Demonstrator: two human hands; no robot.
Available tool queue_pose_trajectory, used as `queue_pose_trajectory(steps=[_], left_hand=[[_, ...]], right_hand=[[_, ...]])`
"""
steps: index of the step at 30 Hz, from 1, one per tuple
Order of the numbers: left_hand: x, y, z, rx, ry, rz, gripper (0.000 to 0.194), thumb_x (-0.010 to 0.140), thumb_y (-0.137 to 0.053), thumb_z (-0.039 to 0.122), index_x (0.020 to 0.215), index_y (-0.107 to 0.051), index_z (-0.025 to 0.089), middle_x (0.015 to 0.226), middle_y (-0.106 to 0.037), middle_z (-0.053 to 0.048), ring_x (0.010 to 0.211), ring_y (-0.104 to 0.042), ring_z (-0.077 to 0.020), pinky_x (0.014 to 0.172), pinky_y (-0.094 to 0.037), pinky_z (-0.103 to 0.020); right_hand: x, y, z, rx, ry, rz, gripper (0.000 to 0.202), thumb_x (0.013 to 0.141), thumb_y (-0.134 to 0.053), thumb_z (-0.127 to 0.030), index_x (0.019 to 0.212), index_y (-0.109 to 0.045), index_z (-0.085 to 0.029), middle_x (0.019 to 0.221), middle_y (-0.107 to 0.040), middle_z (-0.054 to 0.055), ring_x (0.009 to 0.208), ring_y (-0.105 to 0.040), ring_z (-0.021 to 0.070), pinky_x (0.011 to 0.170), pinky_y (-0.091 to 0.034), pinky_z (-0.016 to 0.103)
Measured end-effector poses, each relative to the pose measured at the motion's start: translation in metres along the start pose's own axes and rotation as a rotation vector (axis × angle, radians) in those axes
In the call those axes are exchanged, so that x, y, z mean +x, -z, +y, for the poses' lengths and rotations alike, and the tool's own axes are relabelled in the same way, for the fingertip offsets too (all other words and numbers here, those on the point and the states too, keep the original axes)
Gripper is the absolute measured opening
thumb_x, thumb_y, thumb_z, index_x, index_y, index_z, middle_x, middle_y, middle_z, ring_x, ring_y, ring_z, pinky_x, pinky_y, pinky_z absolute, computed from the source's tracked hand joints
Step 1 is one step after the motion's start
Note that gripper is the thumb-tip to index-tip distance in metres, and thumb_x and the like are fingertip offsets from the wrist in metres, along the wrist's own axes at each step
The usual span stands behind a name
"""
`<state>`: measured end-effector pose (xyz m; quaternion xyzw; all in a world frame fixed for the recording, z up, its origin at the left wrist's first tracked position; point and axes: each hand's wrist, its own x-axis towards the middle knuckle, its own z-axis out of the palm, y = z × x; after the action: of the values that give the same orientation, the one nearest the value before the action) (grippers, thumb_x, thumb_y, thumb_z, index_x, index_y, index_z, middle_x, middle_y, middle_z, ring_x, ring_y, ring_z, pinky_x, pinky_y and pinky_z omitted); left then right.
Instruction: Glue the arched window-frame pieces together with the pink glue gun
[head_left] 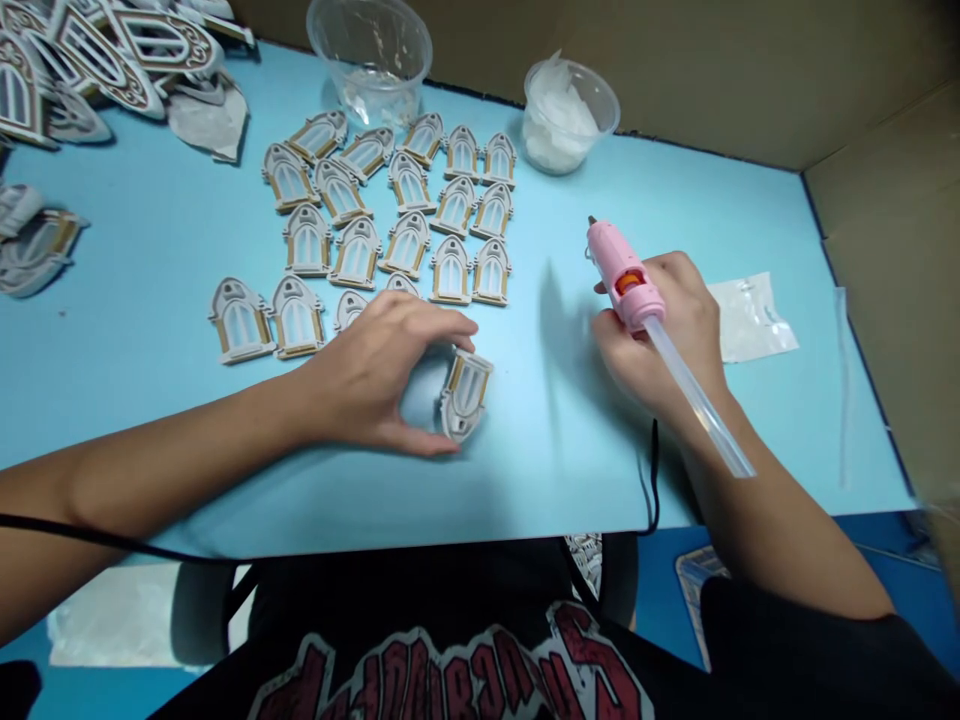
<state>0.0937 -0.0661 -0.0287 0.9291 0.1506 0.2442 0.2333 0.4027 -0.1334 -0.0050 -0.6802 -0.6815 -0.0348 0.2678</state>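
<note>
Now, left hand [375,370]: thumb and fingers closed on opposite ends of a small window piece [466,390], just below the frame's centre.
Right hand [667,320]: wrapped around a pink glue gun [619,265], right of centre; nozzle well apart from the piece, clear glue stick [701,400] behind.
Rows: similar window pieces [409,243] lie face up, upper centre to left, seemingly dealt with; the held one looks in work. Glue and number left: cannot tell.
Held piece: grey-white arch, tan sides, pale panes, pointed end towards the frame's bottom.
Upper left: heaped larger arched pieces [97,60].
</note>
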Motion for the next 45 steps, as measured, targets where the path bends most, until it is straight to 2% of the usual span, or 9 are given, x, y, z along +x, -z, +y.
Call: queue_pose_trajectory(steps=[5,8,12,21,25,29,33,38,45], left_hand=[[0.0,0.0,0.005,0.134,-0.023,-0.097,0.066,0.085,-0.075,0.058,0.137,-0.054,0.024,0.137,-0.069,-0.013,0.136,-0.058,-0.0357,0.115,-0.036,-0.053],[-0.004,0.006,0.01,0.188,-0.078,-0.068,0.034,0.092,-0.067,0.061,0.096,-0.063,0.027,0.093,-0.075,-0.005,0.1,-0.07,-0.0281,0.093,-0.047,-0.046],[-0.009,0.006,0.015,0.049,-0.306,-0.136,0.042,0.098,-0.062,0.035,0.061,-0.045,0.025,0.054,-0.053,0.001,0.052,-0.052,-0.0182,0.058,-0.037,-0.039],[0.001,0.001,0.026,-0.108,-0.46,-0.198,0.036,0.094,-0.053,0.014,0.06,-0.051,0.025,0.052,-0.054,0.0,0.047,-0.05,-0.0171,0.05,-0.038,-0.036],[0.002,-0.001,0.023,0.11,-0.338,-0.159,0.03,0.102,-0.051,0.035,0.108,-0.071,0.013,0.1,-0.078,-0.016,0.099,-0.075,-0.0288,0.084,-0.061,-0.041],[0.0,-0.003,0.016,0.304,-0.205,-0.071,0.065,0.102,-0.055,0.04,0.153,-0.045,0.002,0.146,-0.063,-0.027,0.145,-0.056,-0.0374,0.114,-0.052,-0.049],[0.003,0.002,0.015,0.388,0.043,-0.048,0.05,0.096,-0.058,0.03,0.145,-0.058,0.016,0.142,-0.069,-0.017,0.14,-0.06,-0.0406,0.107,-0.051,-0.056],[0.008,0.013,0.008,0.416,0.381,-0.016,0.05,0.087,-0.064,0.045,0.13,-0.066,0.02,0.133,-0.067,-0.02,0.126,-0.059,-0.0519,0.097,-0.044,-0.068],[0.006,0.014,0.002,0.455,0.252,-0.13,0.039,0.091,-0.057,0.052,0.11,-0.068,0.02,0.126,-0.067,-0.019,0.114,-0.063,-0.045,0.089,-0.045,-0.06]], right_hand=[[-0.001,-0.004,0.003,0.046,0.008,-0.031,0.018,0.071,-0.06,-0.014,0.086,-0.06,-0.025,0.095,-0.058,0.006,0.078,-0.06,0.0233,0.075,-0.056,0.044],[-0.002,-0.007,0.004,0.062,0.011,-0.046,0.018,0.073,-0.061,-0.014,0.087,-0.059,-0.025,0.096,-0.058,0.006,0.079,-0.059,0.0231,0.076,-0.057,0.045],[-0.002,-0.008,0.004,0.059,0.011,-0.032,0.02,0.073,-0.061,-0.013,0.089,-0.061,-0.025,0.096,-0.058,0.006,0.082,-0.06,0.0241,0.078,-0.057,0.045],[-0.003,-0.003,-0.003,0.111,-0.028,0.014,0.021,0.072,-0.06,-0.014,0.09,-0.066,-0.025,0.098,-0.06,0.006,0.083,-0.063,0.0236,0.073,-0.056,0.041],[-0.003,0.0,-0.007,0.152,-0.029,0.037,0.022,0.071,-0.06,-0.015,0.09,-0.065,-0.025,0.099,-0.061,0.005,0.084,-0.064,0.0234,0.074,-0.057,0.041],[-0.003,0.001,-0.009,0.158,-0.032,0.052,0.021,0.071,-0.059,-0.016,0.09,-0.065,-0.025,0.1,-0.062,0.005,0.083,-0.065,0.0237,0.075,-0.058,0.042],[-0.003,0.002,-0.01,0.15,-0.039,0.057,0.02,0.071,-0.06,-0.016,0.088,-0.065,-0.026,0.099,-0.063,0.005,0.082,-0.065,0.0241,0.073,-0.058,0.042],[-0.003,0.0,-0.011,0.147,-0.031,0.054,0.021,0.072,-0.06,-0.018,0.09,-0.064,-0.026,0.098,-0.063,0.006,0.083,-0.065,0.0243,0.073,-0.058,0.042],[-0.004,-0.004,-0.012,0.167,0.0,0.016,0.014,0.071,-0.061,-0.019,0.084,-0.058,-0.026,0.096,-0.062,0.004,0.078,-0.061,0.0212,0.069,-0.056,0.039]])
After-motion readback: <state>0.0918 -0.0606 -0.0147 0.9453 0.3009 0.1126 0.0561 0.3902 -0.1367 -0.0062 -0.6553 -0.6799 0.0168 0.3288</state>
